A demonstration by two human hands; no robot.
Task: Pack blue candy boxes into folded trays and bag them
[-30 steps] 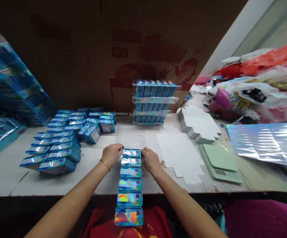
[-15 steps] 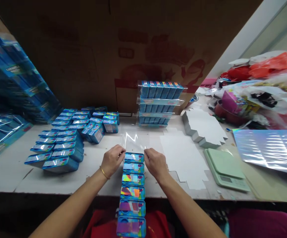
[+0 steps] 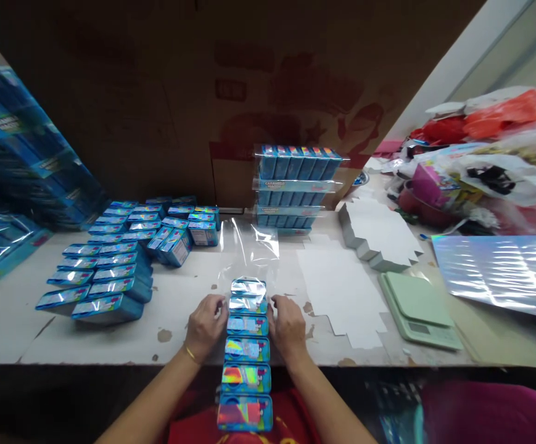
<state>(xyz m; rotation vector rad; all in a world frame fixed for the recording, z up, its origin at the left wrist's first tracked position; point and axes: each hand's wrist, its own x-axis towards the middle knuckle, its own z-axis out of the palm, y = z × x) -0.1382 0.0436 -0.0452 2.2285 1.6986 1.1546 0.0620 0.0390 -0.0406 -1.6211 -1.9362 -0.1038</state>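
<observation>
A row of several small blue boxes [image 3: 248, 350] with shiny tops runs from the table edge toward the middle, its near end over my lap. A clear plastic bag [image 3: 249, 250] stands out beyond the row's far end, and the farthest boxes are inside its mouth. My left hand [image 3: 206, 325] pinches the bag's edge at the left side of the row. Opposite it, my right hand [image 3: 288, 327] has its fingers closed on the bag's right edge. The film between the fingertips is hard to make out.
Loose blue boxes [image 3: 115, 271] stand in rows at left. Wrapped packs [image 3: 290, 185] are stacked against a large cardboard box [image 3: 156, 92]. On the right lie flat white cartons [image 3: 342, 290], a green scale [image 3: 418, 308], holographic sheets [image 3: 503, 271] and piled plastic bags [image 3: 503, 129].
Both hands have moved nearer to me along the row, drawing the clear bag over the farthest boxes. The bag's far part now stands up higher.
</observation>
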